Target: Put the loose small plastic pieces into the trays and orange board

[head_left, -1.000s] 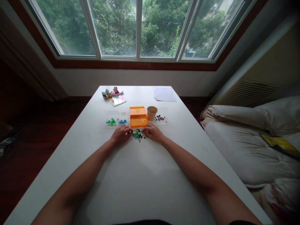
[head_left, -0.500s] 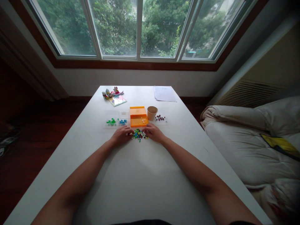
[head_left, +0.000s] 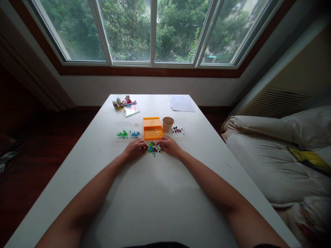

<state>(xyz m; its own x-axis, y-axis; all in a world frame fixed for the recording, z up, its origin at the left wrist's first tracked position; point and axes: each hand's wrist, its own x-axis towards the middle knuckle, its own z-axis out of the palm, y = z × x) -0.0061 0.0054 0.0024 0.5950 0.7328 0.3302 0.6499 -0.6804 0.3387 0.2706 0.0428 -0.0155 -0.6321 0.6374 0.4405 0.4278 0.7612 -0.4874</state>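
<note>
1. Your mixed pile of small coloured pieces (head_left: pixel 153 148) lies on the white table (head_left: pixel 155 199), between your left hand (head_left: pixel 133 148) and your right hand (head_left: pixel 170 145).
2. Your left fingertips are at the pile's left edge; the fingers are bent and close together, but you cannot tell at this size whether they pinch a piece.
3. Your right fingertips are at the pile's upper right edge, just below the orange box (head_left: pixel 151 122). Their gap looks narrow; again, you cannot tell whether anything is held.
4. Beyond the pile, the orange box has a few pale pieces (head_left: pixel 158 132) in its near part. The paper cup (head_left: pixel 168 125) stands upright just right of it.
5. Left of the box, a clear tray (head_left: pixel 122 126) has green pieces (head_left: pixel 122 133) and blue pieces (head_left: pixel 135 134) in separate groups; dark red pieces (head_left: pixel 177 130) lie right of the cup.
6. Against one second ago, your left fingertips are slightly farther right, and the pile's visible left edge is farther right too; you cannot tell whether pieces moved or are covered.
7. Your right hand is in nearly the same place as then, and the box and cup have not moved.
</note>
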